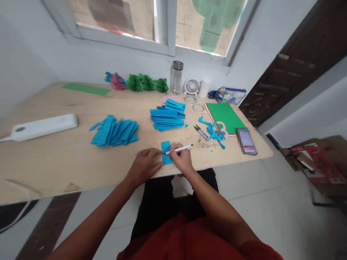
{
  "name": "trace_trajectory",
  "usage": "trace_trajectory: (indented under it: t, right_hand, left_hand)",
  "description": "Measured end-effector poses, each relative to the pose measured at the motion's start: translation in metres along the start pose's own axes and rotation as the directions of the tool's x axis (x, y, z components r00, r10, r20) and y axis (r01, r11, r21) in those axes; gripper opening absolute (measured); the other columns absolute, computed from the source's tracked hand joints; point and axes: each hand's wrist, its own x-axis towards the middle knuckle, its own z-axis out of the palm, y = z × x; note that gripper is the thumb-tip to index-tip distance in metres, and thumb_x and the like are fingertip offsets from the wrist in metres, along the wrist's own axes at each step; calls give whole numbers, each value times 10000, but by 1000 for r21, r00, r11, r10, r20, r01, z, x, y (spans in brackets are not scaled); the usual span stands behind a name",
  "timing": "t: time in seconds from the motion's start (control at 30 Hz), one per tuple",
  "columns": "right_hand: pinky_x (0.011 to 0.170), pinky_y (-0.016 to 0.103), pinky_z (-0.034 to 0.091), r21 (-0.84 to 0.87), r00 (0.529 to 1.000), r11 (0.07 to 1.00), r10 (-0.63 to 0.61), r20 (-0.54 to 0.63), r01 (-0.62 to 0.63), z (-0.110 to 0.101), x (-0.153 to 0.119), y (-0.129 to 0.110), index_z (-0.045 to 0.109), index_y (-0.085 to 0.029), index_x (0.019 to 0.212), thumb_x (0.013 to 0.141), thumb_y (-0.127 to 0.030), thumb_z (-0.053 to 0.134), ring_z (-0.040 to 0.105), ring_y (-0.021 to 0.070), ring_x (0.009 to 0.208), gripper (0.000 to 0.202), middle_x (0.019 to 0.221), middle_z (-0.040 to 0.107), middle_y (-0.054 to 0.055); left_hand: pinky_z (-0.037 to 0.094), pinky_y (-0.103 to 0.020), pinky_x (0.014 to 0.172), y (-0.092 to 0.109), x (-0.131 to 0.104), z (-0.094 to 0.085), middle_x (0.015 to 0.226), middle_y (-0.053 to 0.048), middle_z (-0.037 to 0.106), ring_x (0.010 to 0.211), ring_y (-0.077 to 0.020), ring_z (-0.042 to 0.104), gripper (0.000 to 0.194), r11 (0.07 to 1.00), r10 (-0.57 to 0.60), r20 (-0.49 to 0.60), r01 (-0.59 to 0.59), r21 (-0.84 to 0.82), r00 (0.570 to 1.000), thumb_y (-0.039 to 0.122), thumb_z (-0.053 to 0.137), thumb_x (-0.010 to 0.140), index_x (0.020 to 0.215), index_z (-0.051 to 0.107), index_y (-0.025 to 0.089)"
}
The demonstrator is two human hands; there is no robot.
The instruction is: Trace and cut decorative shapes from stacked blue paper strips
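blue paper slip (167,159); right hand (181,157) at its right, fingers closed round white pen (179,148); left hand (148,161) at its left, fingers half open, touching it

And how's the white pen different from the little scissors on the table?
The white pen is held in the right hand, while the little scissors lie on the table, untouched. The pen is one straight stick; the scissors have two dark blades spread apart. The pen's tip is at the small blue paper; the scissors lie beside blue scraps. Both are long and slim.
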Motion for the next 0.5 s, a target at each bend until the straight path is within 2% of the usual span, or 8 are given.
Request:
trace_trajectory:
  t: [0.2, 0.5]
  right_hand:
    - [558, 241, 490, 47, 1000, 999, 4, 27, -5, -1, -1, -1, 632, -220, 737, 846, -258, 545, 675, 166, 610, 144, 666, 724, -1]
    - [522, 228, 457, 18, 999, 1000, 23, 27, -24, 0, 0, -5, 627, -219, 743, 843, -281, 554, 647, 153, 563, 138, 622, 704, -11]
  left_hand:
    - [470, -435, 926, -2, 0, 2, 1055, -109, 690, 1048, -292, 620, 330, 1000, 1, -8, -1, -8, 1000, 388, 560, 855, 1127, 589, 202]
    - [474, -431, 929, -1, 3, 0, 1054, -98, 692, 1053, -284, 624, 348, 999, -27, 5, 28, -17, 1000, 452, 539, 867, 1115, 600, 216]
